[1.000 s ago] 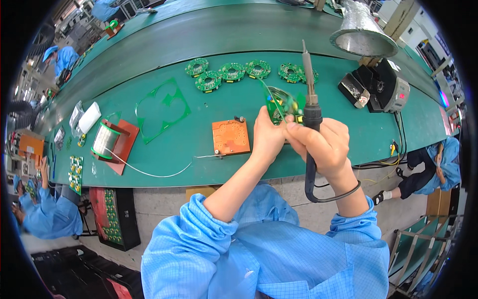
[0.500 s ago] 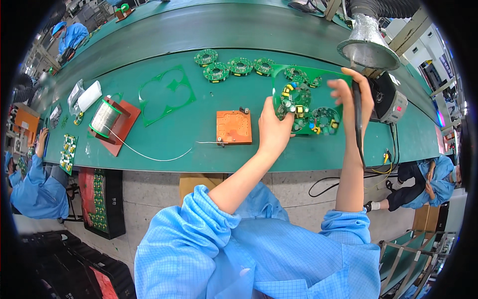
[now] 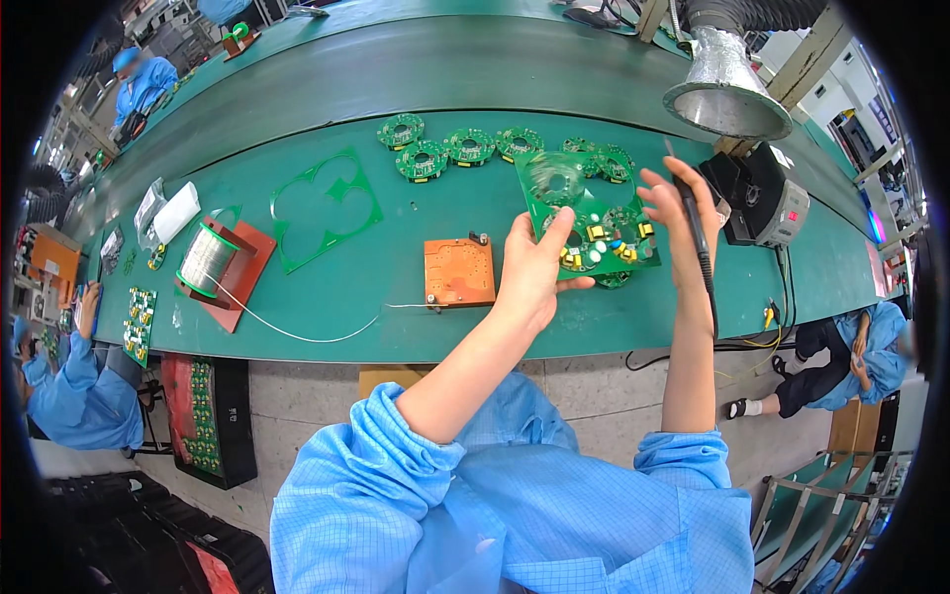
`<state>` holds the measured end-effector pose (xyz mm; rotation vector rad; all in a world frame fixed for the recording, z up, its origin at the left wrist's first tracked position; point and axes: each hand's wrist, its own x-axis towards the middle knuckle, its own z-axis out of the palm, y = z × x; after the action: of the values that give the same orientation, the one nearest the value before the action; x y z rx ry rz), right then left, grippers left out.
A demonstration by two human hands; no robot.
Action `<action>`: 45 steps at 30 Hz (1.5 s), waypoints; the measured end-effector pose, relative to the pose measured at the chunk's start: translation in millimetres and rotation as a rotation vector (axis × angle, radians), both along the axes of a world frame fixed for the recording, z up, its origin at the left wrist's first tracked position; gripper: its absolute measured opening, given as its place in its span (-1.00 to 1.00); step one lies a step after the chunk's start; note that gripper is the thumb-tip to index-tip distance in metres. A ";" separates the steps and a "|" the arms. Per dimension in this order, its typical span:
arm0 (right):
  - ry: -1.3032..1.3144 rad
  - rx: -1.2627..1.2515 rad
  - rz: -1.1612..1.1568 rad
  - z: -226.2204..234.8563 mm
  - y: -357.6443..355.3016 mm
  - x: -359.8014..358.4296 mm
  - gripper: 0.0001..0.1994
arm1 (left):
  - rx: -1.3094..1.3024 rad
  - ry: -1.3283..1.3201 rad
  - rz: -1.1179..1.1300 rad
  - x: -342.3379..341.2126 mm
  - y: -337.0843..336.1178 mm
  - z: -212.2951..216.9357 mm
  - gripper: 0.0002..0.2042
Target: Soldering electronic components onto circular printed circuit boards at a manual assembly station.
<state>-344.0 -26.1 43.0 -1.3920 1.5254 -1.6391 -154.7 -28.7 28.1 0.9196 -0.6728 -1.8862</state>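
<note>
My left hand (image 3: 534,267) grips the left edge of a green circuit board panel (image 3: 650,259), thumb on top and fingers beneath. Round sections on the panel carry yellow, white and blue parts; its upper section is smeared by motion. To its right, my right hand (image 3: 683,208) is raised, closed around the black handle of a soldering iron (image 3: 699,238). The iron's thin tip points up and away from me, apart from the panel. Part of another round board (image 3: 614,280) shows beneath the panel's near edge.
Several round circuit boards (image 3: 468,147) lie beyond the panel. Left of my hands are an orange block (image 3: 459,272), a solder spool (image 3: 209,259) on a red stand and an empty green frame (image 3: 327,210). An extraction funnel (image 3: 727,94) hangs over a soldering station (image 3: 767,198).
The panel in my left hand has shifted left and tilted. My right hand, close over the panel's right side before, is now apart from it, with the iron's tip showing above the fingers.
</note>
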 end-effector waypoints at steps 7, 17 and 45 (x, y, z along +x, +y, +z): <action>0.424 -0.072 0.050 9.9 12.7 19.9 -0.55 | -0.329 -0.086 0.024 2.7 15.5 -3.4 -0.69; 0.585 -0.416 -0.047 6.0 12.3 54.7 -0.75 | -0.415 -0.239 0.044 3.9 9.5 -7.0 -0.73; -0.032 -0.678 -0.124 -13.1 33.0 44.3 -0.76 | -0.449 -0.171 0.148 -8.4 -15.6 -19.7 -0.80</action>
<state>-299.7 6.8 29.8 -1.5980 1.0872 -2.3807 -163.1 -44.3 8.5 0.8145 -1.0504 -1.4518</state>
